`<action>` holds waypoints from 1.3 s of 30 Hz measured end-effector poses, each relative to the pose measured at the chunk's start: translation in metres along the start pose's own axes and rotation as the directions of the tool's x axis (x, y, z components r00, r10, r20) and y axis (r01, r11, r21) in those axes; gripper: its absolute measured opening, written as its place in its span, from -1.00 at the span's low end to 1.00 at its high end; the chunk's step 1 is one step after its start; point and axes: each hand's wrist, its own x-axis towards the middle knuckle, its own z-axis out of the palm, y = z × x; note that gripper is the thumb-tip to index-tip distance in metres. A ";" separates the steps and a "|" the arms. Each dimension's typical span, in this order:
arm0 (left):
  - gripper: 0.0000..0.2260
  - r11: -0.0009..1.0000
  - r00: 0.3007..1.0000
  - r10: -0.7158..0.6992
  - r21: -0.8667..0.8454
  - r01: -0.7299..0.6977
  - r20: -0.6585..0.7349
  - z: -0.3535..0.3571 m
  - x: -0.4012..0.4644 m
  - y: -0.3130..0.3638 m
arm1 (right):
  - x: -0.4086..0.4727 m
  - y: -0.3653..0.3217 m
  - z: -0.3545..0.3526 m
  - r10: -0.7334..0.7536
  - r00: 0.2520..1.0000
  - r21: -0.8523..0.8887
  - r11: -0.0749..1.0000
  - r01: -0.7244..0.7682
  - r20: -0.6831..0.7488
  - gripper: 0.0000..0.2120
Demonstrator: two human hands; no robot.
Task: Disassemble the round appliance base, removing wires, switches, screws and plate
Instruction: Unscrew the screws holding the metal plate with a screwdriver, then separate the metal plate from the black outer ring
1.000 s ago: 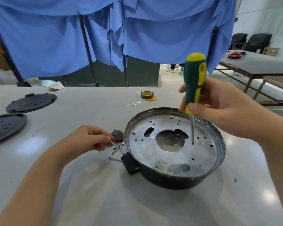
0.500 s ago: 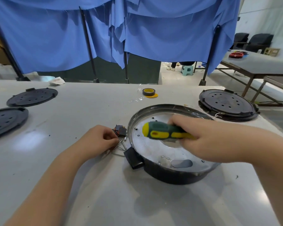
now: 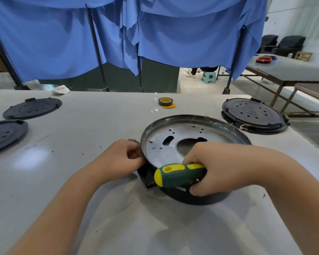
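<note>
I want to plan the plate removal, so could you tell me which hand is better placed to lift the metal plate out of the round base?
Probably the left hand: its fingers sit at the base's left rim beside the metal plate. The right hand is occupied gripping the screwdriver.

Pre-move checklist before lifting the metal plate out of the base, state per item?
1. Screwdriver secured: ok, right hand grips the handle, lying sideways over the near rim.
2. Base steadied: ok, left hand is at its left rim.
3. Plate free of screws: cannot tell, near part hidden by the right hand.
4. Black switch block detached from the base: cannot tell.
5. Wires clear: not ok, thin strands show at the far right rim.
</note>
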 end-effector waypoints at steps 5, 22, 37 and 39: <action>-0.73 1.000 0.999 -0.028 -0.009 0.028 0.022 -0.004 -0.001 0.003 | -0.005 0.005 -0.011 -0.012 0.997 0.102 0.995 0.020 -0.082 -0.81; -0.59 0.886 0.980 -0.191 -0.420 0.199 0.062 -0.012 0.001 0.018 | -0.003 -0.002 0.000 -0.081 0.984 -0.055 0.996 0.074 -0.159 -0.82; -0.86 0.510 0.866 -0.485 -0.845 0.163 -0.125 -0.018 0.021 0.014 | 0.028 0.030 0.009 -0.024 0.837 -0.044 0.999 -0.001 -0.547 -0.69; -0.84 0.485 0.850 -0.507 -0.863 0.143 -0.144 -0.022 0.030 0.008 | 0.029 0.037 0.009 0.023 0.840 0.055 0.998 0.008 -0.542 -0.64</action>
